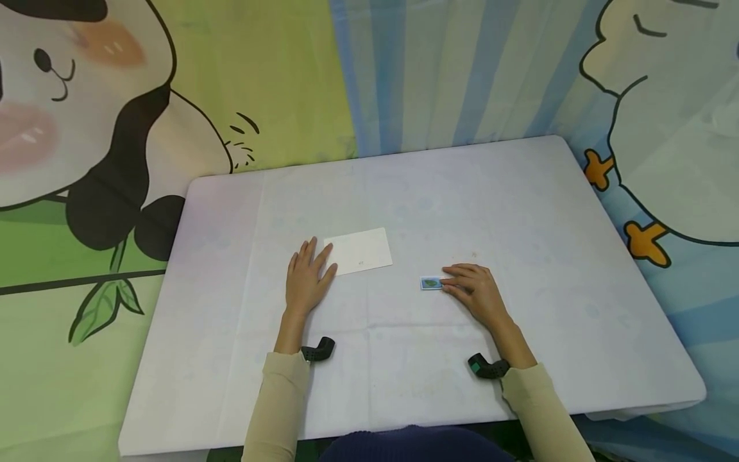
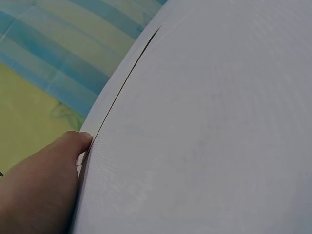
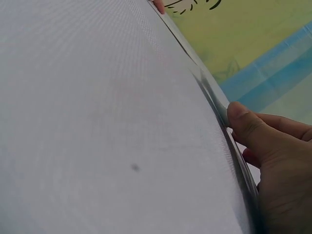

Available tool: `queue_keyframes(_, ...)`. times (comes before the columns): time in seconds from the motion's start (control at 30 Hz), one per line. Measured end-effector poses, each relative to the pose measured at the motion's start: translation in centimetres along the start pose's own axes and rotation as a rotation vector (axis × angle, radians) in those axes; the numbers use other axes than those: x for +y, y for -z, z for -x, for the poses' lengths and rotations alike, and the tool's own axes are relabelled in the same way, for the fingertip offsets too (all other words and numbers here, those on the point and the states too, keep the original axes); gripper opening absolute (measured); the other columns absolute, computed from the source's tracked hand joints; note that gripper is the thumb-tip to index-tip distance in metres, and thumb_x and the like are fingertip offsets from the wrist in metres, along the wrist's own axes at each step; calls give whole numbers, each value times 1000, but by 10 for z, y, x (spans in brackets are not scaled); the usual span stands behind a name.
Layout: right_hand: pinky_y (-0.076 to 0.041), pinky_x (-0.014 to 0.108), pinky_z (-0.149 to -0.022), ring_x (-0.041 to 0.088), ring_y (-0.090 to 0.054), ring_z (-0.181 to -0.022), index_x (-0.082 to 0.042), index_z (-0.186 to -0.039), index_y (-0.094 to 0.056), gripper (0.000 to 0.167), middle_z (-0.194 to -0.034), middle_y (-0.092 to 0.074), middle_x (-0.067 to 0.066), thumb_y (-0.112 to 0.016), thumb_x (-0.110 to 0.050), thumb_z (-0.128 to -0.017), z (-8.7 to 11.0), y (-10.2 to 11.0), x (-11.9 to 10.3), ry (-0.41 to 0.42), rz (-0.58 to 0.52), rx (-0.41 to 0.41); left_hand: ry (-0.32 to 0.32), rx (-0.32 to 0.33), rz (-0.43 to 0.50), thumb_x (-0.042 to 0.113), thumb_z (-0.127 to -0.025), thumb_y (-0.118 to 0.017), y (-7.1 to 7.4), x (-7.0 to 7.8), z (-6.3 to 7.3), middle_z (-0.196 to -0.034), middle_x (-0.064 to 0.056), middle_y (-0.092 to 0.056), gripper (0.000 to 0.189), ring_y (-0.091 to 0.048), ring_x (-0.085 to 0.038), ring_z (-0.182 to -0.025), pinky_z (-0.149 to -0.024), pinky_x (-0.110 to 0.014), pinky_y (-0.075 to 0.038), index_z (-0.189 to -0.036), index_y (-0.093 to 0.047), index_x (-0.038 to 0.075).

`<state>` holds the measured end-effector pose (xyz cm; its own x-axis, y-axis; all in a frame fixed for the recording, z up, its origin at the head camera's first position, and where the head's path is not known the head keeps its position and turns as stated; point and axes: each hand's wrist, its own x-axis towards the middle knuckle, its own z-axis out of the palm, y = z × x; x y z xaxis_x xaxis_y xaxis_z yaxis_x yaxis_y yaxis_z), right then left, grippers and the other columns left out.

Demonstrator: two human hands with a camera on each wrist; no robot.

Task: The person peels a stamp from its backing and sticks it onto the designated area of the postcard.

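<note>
My left hand (image 1: 305, 277) lies over the left end of a blank white rectangular card (image 1: 364, 250), fingers spread and fairly straight. In the left wrist view the thumb (image 2: 84, 141) rests right at the card's edge, while the other fingers are hidden. To the right of the card, my right hand (image 1: 475, 292) pinches the right end of a small blue picture card (image 1: 430, 283) with a green leaf-like design, its fingers covering part of it. The right wrist view shows the thumb (image 3: 239, 114) against that small card's thin edge, low over the tabletop.
A white cloth (image 1: 427, 366) with fold lines covers the table. Printed cartoon curtains (image 1: 288, 77) stand close behind and at both sides. A black wrist camera (image 1: 319, 350) sits at the left wrist, another black camera (image 1: 487, 367) at the right.
</note>
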<state>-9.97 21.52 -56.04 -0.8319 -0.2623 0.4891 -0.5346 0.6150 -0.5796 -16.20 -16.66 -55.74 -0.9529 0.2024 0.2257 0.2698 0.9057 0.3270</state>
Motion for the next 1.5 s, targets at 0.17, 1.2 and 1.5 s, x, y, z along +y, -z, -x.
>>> queue_keyframes(0.17, -33, 45, -90, 25, -53, -105, -7, -95, -73, 24, -107, -66, 6, -77, -11, -72, 0, 0, 1, -1, -3, 13, 2, 12, 18, 45, -91, -50, 0, 1, -1, -147, -13, -29, 51, -19, -31, -137, -108, -49, -12, -136, -48, 21)
queue_keyframes(1.2, -38, 40, -76, 26, -57, -85, -7, -89, -74, 23, -87, -70, 5, -79, -1, -67, -8, -2, 1, 102, 15, 230, 12, 7, 21, 44, -91, -52, 2, 1, -2, -147, -12, -30, 52, -20, -30, -137, -108, -48, -13, -136, -47, 21)
queue_keyframes(1.5, -38, 40, -77, 26, -56, -85, -9, -87, -73, 23, -86, -70, 5, -80, -1, -67, -7, -3, 1, 78, -12, 229, 14, 9, 23, 44, -90, -52, 0, 0, -1, -147, -12, -29, 52, -20, -30, -137, -108, -48, -12, -136, -47, 20)
